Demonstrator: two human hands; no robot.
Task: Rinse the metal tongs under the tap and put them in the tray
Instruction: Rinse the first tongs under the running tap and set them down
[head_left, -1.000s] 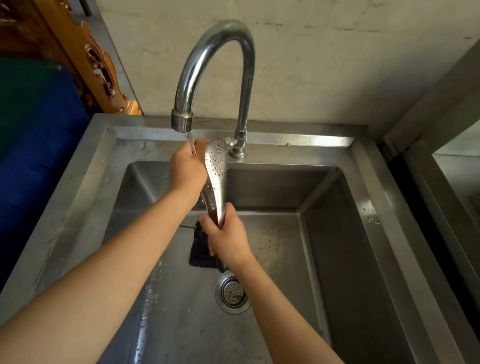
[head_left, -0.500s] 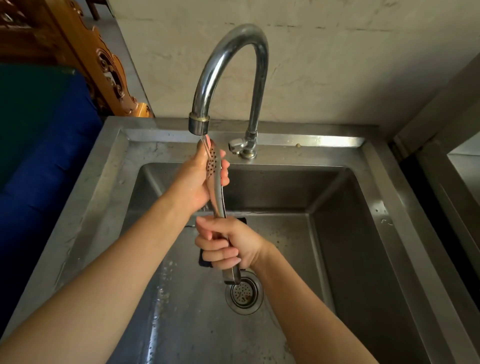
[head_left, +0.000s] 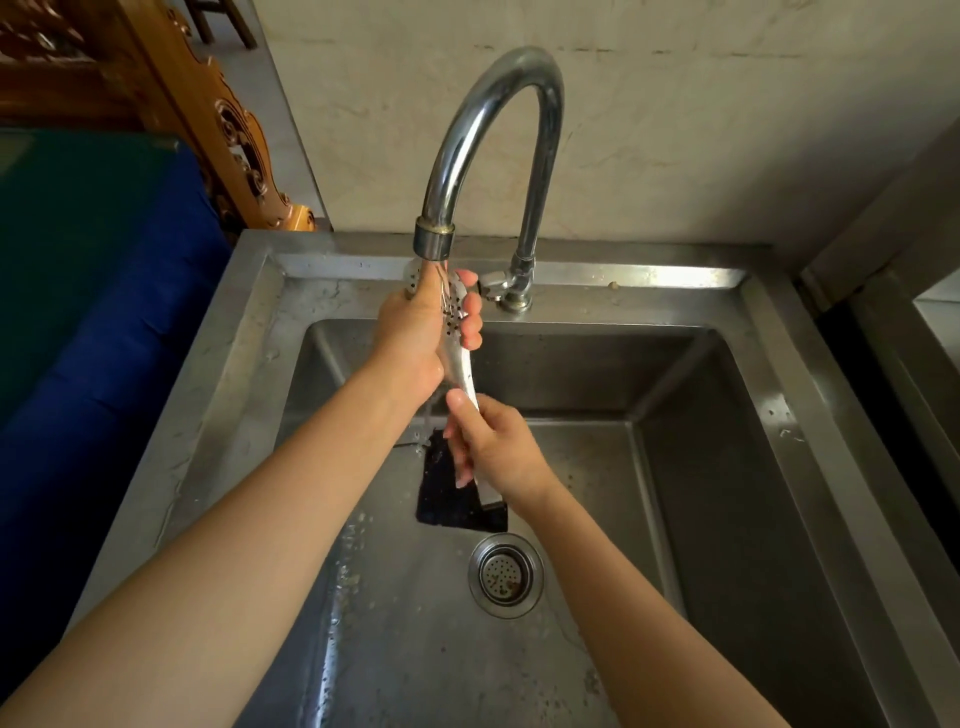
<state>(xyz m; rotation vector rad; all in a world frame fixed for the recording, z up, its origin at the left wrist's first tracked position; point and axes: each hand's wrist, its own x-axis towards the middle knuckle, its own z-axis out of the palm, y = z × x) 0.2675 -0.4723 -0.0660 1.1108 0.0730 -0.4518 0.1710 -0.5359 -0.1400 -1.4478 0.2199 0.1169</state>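
Two bare forearms come in from the bottom corners of the frame, the left from the lower left and the right from the lower right, and meet over the middle of a steel sink. On the wet basin floor, low and centre, is the round drain. Just above it in the frame a black pad lies flat, partly hidden by the right wrist.

The right hand is at the centre of the frame, fingers curled round the lower end of the tongs, thumb up along the metal. A short stub of the tongs shows below the hand, over the pad. From there the tongs rise, leaning slightly left, into the left hand. That hand is wrapped round their perforated head, fingertips showing on the right side and thumb on the left. Both hands grasp the tongs, which are held in the air above the basin and touch nothing else.

The head of the tongs sits right under the spout of the tap, and a thin stream of water falls on it between the fingers. The tap arches up and right to its base on the back rim of the sink, with a small lever just beside the left fingertips.

Behind it is a pale stained wall. At upper left stand carved wood and a blue cloth. A steel edge runs down the right side.
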